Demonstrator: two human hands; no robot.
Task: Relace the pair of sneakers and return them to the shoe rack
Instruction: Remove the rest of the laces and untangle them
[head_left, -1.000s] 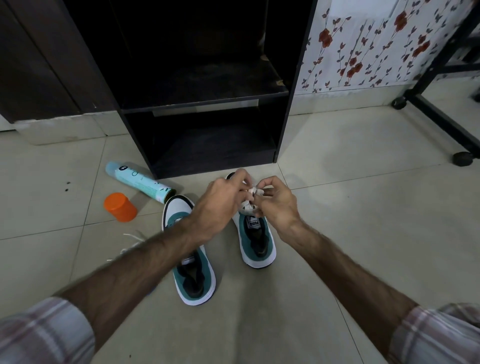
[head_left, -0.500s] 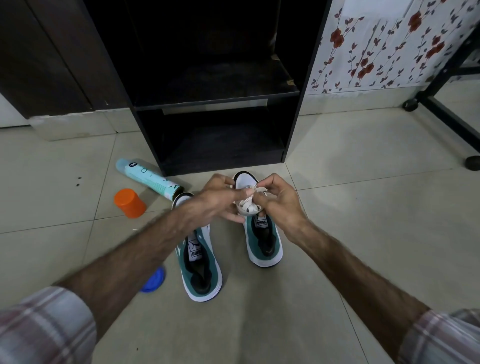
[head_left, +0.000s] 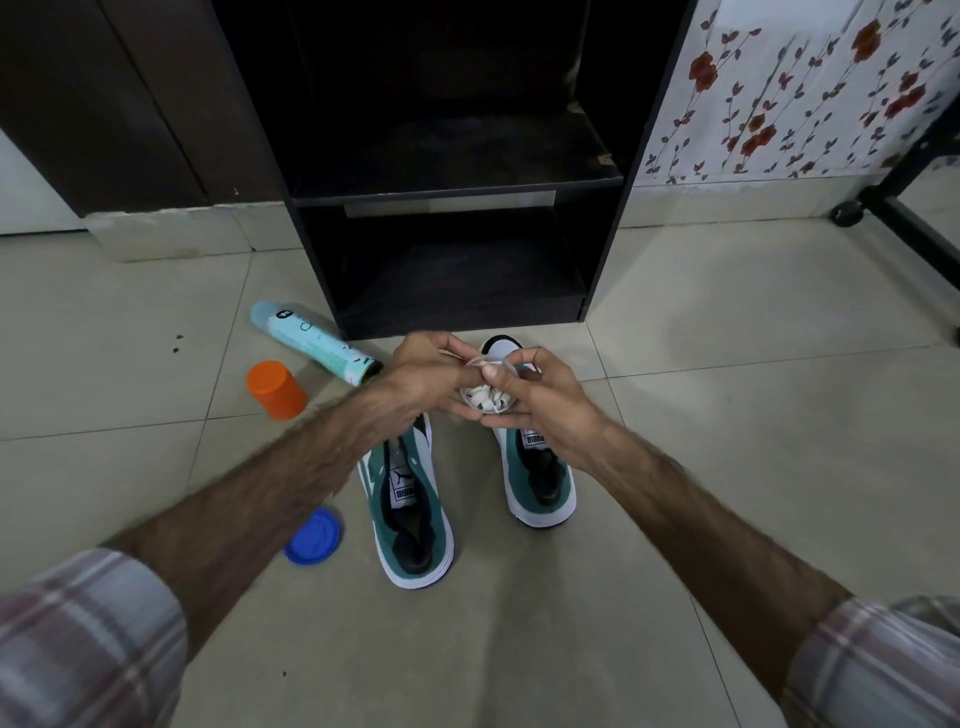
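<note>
Bunched white shoelace (head_left: 487, 399) held above the toe of the right-hand sneaker (head_left: 540, 467), pinched between left hand (head_left: 431, 376) and right hand (head_left: 545, 397), fingers of both curled close around it and nearly touching. Left-hand sneaker (head_left: 410, 512) just beside its mate on the tiled floor (head_left: 727, 415), both teal and white, toes toward the black shoe rack (head_left: 457, 218) close ahead. Teal spray can (head_left: 311, 343) lying left of the rack, orange cap (head_left: 275, 389) near it, blue lid (head_left: 314, 535) beside the left-hand sneaker.

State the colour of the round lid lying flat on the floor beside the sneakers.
Blue: the lid, clearest in the head view.
</note>
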